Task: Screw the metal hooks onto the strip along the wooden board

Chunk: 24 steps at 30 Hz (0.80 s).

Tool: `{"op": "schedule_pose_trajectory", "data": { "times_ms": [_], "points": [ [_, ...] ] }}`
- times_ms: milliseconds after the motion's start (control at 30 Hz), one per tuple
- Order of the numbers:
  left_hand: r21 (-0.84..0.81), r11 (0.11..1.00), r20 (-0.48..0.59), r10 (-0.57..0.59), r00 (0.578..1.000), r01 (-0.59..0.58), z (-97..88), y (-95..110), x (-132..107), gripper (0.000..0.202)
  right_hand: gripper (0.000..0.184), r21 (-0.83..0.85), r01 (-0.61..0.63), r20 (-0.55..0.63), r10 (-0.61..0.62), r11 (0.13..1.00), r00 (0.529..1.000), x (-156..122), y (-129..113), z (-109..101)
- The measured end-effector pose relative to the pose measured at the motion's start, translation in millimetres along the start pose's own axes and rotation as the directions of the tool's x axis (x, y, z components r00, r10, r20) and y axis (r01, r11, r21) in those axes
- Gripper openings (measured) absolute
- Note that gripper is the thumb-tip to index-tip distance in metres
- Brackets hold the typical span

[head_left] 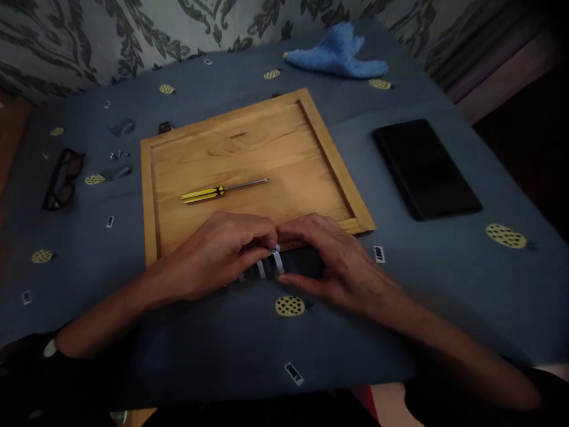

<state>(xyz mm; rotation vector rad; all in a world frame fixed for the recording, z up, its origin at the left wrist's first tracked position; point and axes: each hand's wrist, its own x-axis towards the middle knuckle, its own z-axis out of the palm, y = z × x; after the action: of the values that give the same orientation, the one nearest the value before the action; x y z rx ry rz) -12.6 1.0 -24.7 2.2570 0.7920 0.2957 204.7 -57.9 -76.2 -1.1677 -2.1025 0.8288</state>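
Observation:
My left hand (217,255) and my right hand (331,258) meet at the near edge of a wooden tray (320,136) on a blue cloth. The fingertips of both hands pinch a small silvery metal piece (276,255) between them; several pale strips show just below the fingers. What the piece is I cannot make out. A screwdriver (222,190) with a yellow and black handle lies loose inside the tray, a little beyond my left hand.
A black phone (424,166) lies right of the tray. A blue rag (338,53) sits at the far edge. Dark glasses (62,178) and several small screws (119,155) lie to the left. A patterned curtain hangs behind the table.

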Motion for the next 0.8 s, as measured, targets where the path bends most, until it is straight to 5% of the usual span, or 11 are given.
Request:
{"op": "schedule_pose_trajectory", "data": {
  "times_ms": [467, 800],
  "points": [
    [0.072, 0.996, 0.044, -0.062, 0.997, 0.059, 1.3, 0, 5, 0.008, 0.043, -0.036, 0.047, -0.013, -0.048, 0.998, 0.999, 0, 2, 4],
    [0.181, 0.982, 0.078, 0.044, 0.996, -0.058, -2.4, 4, 11, 0.007, 0.059, -0.004, 0.043, -0.015, -0.043, 0.999, 0.999, 2, -3, 2]
  ]
}}
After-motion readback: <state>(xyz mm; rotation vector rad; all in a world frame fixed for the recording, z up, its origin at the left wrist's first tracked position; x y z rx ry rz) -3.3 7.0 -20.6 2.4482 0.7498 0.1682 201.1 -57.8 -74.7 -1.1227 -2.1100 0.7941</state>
